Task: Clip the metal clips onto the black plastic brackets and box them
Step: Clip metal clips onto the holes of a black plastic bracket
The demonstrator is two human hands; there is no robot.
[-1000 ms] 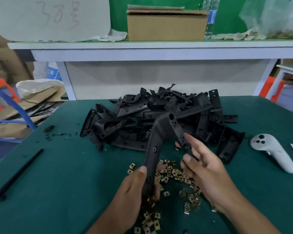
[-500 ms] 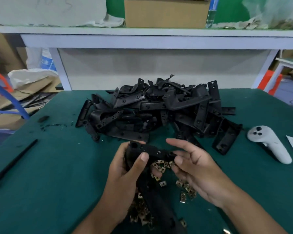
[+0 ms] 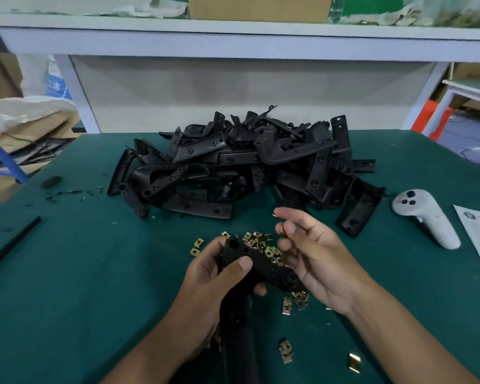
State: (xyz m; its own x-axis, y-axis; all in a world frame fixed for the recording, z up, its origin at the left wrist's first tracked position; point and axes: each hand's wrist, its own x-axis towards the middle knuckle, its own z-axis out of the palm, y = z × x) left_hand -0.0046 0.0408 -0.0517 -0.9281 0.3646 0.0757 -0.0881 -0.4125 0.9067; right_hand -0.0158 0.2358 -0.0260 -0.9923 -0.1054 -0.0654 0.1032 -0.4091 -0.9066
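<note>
A black bracket (image 3: 257,266) is gripped by the left hand (image 3: 211,284) at lower centre; the right hand (image 3: 313,253) is held open, empty, beside it.

- One head-worn wide-angle camera looked forward and down across the green tabletop (image 3: 67,273).
- It sat close above both hands, low in frame.
- A white shelf (image 3: 233,31) crossed the far top edge.
</note>
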